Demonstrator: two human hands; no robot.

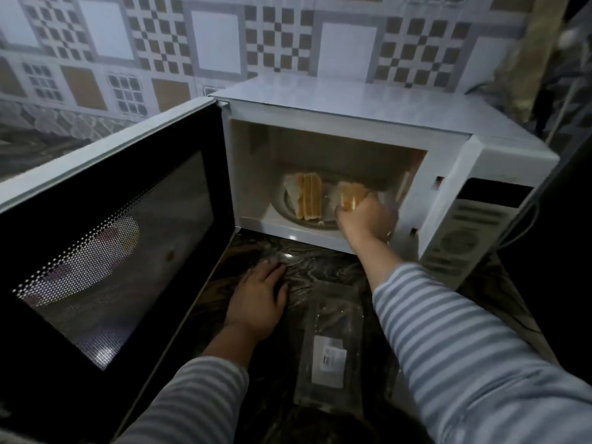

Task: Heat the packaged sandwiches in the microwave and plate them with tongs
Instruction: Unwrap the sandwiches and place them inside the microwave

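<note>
A dimly lit home kitchen. A white microwave (352,174) sits on a dark marbled countertop (320,267), its door (112,238) swung open to the left. Behind it, the wall (192,43) is covered in patterned tiles of grey, white and tan checks and squares.

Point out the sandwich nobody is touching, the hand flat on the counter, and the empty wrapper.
untouched sandwich (308,196), head view, toasted edge.
left hand (258,299), head view, back of hand.
empty wrapper (330,357), head view, white label.
</note>
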